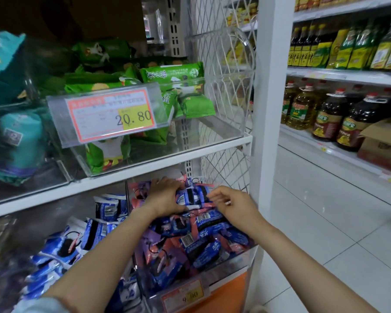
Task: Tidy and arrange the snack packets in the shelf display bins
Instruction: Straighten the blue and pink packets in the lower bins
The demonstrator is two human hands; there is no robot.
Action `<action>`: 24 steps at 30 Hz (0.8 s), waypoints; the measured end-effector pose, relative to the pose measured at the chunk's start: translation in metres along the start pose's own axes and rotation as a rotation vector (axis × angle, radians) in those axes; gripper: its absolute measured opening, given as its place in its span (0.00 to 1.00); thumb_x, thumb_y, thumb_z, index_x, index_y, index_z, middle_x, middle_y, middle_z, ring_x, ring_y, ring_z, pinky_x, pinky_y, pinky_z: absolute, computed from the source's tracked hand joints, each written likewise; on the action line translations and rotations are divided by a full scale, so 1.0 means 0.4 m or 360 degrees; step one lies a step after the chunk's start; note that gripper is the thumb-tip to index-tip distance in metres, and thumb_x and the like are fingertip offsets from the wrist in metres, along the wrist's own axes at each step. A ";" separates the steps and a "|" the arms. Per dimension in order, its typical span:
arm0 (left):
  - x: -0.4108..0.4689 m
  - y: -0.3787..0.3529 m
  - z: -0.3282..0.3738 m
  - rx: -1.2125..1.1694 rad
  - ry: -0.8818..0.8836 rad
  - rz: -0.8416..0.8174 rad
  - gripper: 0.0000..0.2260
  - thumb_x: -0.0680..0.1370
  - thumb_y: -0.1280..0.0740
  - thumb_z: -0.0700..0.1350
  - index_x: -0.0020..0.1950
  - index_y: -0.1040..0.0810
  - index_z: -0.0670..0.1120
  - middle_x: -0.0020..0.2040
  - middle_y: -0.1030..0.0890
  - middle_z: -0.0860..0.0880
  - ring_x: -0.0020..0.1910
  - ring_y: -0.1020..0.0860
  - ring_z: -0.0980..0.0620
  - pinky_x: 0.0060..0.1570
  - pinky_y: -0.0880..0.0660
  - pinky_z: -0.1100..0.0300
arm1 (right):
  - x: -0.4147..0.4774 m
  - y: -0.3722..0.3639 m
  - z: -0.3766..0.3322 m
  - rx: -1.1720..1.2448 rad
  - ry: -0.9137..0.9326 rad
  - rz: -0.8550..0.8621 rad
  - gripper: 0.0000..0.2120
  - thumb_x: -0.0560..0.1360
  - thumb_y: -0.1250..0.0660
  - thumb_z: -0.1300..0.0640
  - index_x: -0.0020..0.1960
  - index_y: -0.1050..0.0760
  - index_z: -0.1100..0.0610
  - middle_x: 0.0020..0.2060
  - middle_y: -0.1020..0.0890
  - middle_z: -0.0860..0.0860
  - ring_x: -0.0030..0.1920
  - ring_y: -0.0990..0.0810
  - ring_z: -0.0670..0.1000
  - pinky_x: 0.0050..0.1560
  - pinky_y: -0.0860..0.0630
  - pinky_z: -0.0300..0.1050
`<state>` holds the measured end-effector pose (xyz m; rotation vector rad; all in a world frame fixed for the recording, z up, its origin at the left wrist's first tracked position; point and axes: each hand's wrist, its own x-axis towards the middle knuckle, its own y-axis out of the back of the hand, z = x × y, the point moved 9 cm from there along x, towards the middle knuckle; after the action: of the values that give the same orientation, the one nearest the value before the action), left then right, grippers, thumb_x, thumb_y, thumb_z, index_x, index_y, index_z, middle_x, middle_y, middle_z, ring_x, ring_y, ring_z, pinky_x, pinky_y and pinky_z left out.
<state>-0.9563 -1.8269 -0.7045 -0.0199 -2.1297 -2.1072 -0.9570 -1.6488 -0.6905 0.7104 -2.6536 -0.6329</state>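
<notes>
- Head view: the lower bin (235, 259) is clear rigid plastic at the lower right of the white shelf unit. It is heaped with snack packets (203, 242) in glossy, crinkled blue, pink and purple film, some with barcodes showing.
- The left hand (165, 197) is at the rear of the heap, fingers curled over and thumb under a blue packet (190, 196), grasping it.
- The right hand (233, 204) is just beside that packet's right end, fingers bent, tips at its pink edge. Whether they pinch it cannot be told.
- The neighbouring compartment to the left holds blue-and-white packets (61, 247), lying loose.
- The upper bin (224, 129) is clear plastic and holds green pillow-shaped packets (185, 91). A price label (113, 114) reading 20.80 sits in a clear holder on its front.
- A white wire mesh panel (226, 64) in a diamond lattice closes the unit's right side.
- The adjacent shelving carries oil bottles (300, 109), amber and dark, beside a cardboard box (384, 143).
</notes>
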 end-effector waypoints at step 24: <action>0.055 0.027 0.060 -0.1073 0.0112 0.0171 0.18 0.74 0.29 0.42 0.62 0.27 0.39 0.57 0.24 0.45 0.57 0.26 0.49 0.58 0.31 0.60 | -0.067 0.006 0.040 0.0618 -0.0264 -0.0060 0.17 0.74 0.31 0.61 0.58 0.29 0.48 0.43 0.19 0.58 0.45 0.22 0.50 0.45 0.29 0.37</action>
<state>-0.9790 -1.8049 -0.6916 -0.1266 -1.2594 -2.5931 -0.9423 -1.6275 -0.7080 0.8428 -2.9612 -0.1887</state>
